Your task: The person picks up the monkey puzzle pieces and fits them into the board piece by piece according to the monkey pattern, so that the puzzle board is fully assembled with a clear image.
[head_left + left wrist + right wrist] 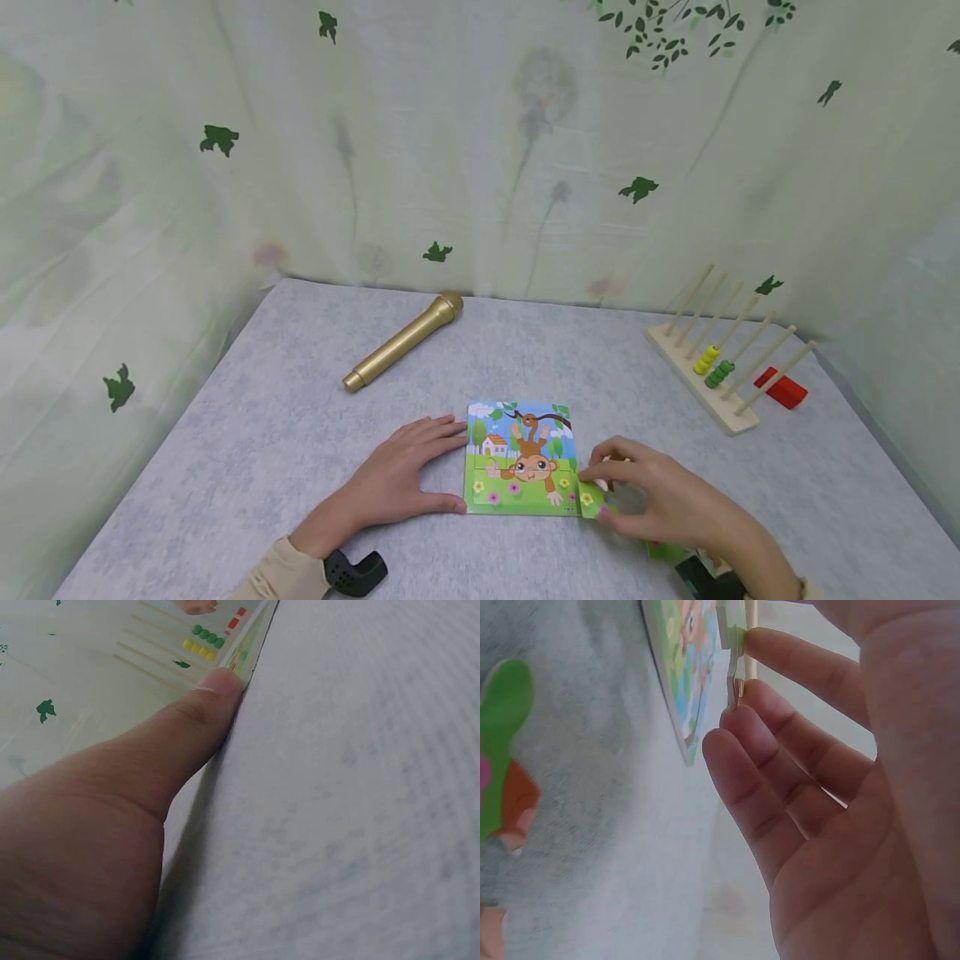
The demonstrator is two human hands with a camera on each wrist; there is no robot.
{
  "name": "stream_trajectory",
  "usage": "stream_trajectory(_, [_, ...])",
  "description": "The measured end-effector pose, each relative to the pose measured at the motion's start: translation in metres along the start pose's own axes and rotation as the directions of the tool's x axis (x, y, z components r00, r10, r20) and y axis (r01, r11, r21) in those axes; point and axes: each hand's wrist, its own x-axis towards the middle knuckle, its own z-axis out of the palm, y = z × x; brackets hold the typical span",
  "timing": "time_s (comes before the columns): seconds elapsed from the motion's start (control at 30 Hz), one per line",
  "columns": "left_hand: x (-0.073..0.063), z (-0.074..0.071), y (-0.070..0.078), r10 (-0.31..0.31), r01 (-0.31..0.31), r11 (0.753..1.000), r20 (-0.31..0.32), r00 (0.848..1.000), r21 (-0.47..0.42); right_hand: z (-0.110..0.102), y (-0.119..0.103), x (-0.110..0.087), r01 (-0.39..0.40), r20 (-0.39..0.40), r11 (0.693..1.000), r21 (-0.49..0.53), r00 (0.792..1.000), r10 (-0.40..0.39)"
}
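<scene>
A square puzzle board [495,492] with a cartoon monkey hanging from a branch lies flat on the table. My left hand [408,467] rests at its left side, fingers stretched out, and the thumb [221,682] touches the lower left corner. On the right, my right hand [667,492] pinches a green puzzle piece [590,500] with a yellow flower, held close against the board's right edge. In the right wrist view that piece [733,626] stands between thumb and fingers, raised beside the board [667,660].
Loose puzzle pieces [663,551] lie under the right wrist; a green one [506,712] shows in the right wrist view. A gold toy microphone [405,342] lies at the back left. At the back right stands a wooden peg rack [693,379] with yellow and green beads, beside red beads [782,388].
</scene>
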Motion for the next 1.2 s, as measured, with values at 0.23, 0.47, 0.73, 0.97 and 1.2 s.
stream_trajectory(0.23, [0.001,0.000,0.000,-0.011,0.011,1.000,0.009,1.000,-0.008,-0.001,-0.003,0.009,-0.015,0.022,1.000,-0.021,1.000,0.016])
stream_trajectory(0.47, [0.000,-0.001,0.000,-0.005,0.005,1.000,0.008,1.000,-0.015,-0.001,-0.007,0.017,0.017,0.007,0.999,-0.044,1.000,-0.016])
stream_trajectory(0.73, [0.000,-0.002,0.001,-0.003,0.003,1.000,0.006,1.000,-0.012,0.001,-0.012,0.029,0.025,0.010,0.998,-0.063,1.000,-0.024])
stream_trajectory(0.97, [-0.001,-0.001,0.002,-0.006,0.006,1.000,0.008,1.000,-0.011,0.006,-0.013,0.037,0.054,0.000,0.996,-0.074,0.999,-0.054])
stream_trajectory(1.2, [0.000,-0.002,0.002,0.001,-0.001,1.000,0.001,1.000,-0.006,0.011,-0.016,0.046,0.042,-0.008,0.997,-0.066,0.999,-0.042])
